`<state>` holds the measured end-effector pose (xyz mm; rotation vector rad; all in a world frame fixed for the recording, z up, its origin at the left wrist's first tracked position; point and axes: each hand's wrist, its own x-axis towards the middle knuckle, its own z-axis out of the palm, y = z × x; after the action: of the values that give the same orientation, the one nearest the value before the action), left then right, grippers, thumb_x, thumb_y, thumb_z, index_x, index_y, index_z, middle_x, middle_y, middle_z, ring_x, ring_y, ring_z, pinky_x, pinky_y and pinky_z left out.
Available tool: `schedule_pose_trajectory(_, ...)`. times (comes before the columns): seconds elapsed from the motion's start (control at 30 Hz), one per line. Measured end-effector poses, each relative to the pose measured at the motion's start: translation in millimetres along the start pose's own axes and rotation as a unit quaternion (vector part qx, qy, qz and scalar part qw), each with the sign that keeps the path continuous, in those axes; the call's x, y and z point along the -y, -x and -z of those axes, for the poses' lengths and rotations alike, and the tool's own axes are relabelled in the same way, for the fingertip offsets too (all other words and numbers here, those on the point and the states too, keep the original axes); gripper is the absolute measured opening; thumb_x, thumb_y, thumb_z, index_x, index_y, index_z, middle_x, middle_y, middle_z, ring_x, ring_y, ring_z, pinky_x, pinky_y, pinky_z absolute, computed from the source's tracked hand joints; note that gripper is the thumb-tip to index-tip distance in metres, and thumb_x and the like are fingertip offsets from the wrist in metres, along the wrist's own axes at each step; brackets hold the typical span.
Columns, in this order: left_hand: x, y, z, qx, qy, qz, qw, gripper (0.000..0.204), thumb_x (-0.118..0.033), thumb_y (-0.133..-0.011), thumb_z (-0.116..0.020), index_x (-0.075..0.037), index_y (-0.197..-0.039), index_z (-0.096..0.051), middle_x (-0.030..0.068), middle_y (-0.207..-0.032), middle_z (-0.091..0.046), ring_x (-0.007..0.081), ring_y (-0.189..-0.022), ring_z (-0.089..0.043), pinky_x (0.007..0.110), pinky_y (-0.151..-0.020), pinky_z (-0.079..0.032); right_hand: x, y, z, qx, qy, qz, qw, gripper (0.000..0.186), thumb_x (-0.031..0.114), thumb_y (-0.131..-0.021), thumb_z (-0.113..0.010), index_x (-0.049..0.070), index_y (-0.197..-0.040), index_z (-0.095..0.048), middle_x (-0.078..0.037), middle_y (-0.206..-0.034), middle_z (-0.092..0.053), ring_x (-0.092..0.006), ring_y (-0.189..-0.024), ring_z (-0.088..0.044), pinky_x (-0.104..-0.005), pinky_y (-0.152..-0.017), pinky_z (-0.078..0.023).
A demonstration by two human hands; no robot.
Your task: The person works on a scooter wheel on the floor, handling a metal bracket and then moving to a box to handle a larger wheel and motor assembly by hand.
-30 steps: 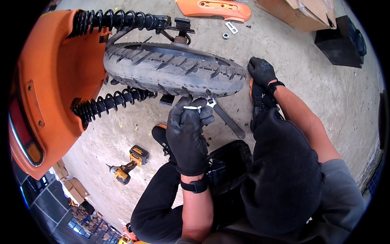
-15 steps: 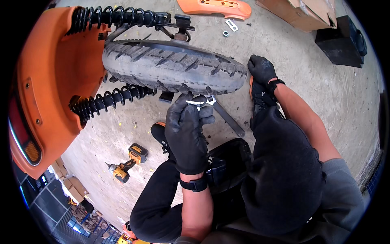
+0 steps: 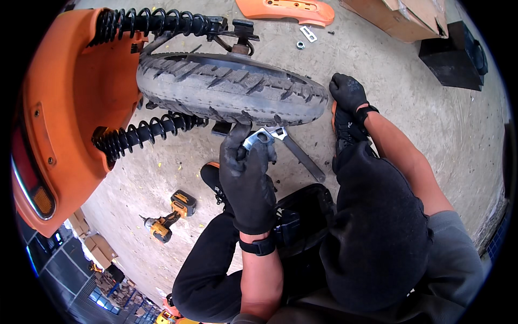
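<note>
In black gloves, my left hand (image 3: 248, 183) pinches a small silver metal plate (image 3: 258, 139) with a round hole, turned flat side up. It is just below the worn black tyre (image 3: 232, 89) of an orange vehicle lying on its side. Behind the plate, an adjustable wrench (image 3: 302, 156) with a dark handle lies on the concrete. Closed into a fist, my right hand (image 3: 349, 92) rests beside my shoe, past the right end of the tyre; I see nothing in it. A nut (image 3: 300, 45) and a slotted silver plate (image 3: 308, 34) lie beyond the tyre.
Black coil springs (image 3: 154, 132) flank the wheel, joined to the orange body panel (image 3: 70, 108). A yellow-black cordless drill (image 3: 170, 216) lies at left. An orange cover (image 3: 286, 9), a cardboard box (image 3: 399, 19) and a black box (image 3: 453, 56) sit at the far side.
My left hand has tilted the silver plate from edge-on to nearly flat, so its hole now shows; the fingers have shifted slightly. My right hand stays where it was.
</note>
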<state>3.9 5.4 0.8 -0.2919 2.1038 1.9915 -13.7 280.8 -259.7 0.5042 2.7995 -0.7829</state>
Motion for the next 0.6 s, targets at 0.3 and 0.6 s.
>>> schedule_pose_trajectory(0.3,-2,1,-2,0.008,0.085,0.001,0.996,0.031,-0.016,-0.102,-0.052,0.001,-0.128,-0.046,0.0136,-0.109,-0.059,0.0224,-0.097,-0.068,0.037,-0.084,-0.059,-1,0,-2,-0.008,0.000,0.006,1.000,0.027,0.033,-0.091,-0.051,0.009,-0.096,-0.063,-0.015,-0.098,-0.068,-0.0362,-0.097,-0.063,-0.0478,-0.083,-0.050)
schedule_pose_trajectory(0.6,-3,2,-4,0.014,0.034,-0.028,0.999,0.034,-0.014,-0.102,-0.051,0.004,-0.131,-0.044,0.0131,-0.110,-0.059,0.0199,-0.095,-0.068,0.034,-0.085,-0.058,-1,-1,-2,-0.005,-0.003,0.001,1.000,0.026,0.032,-0.091,-0.051,0.009,-0.096,-0.063,-0.015,-0.097,-0.068,-0.0361,-0.096,-0.063,-0.0478,-0.083,-0.050)
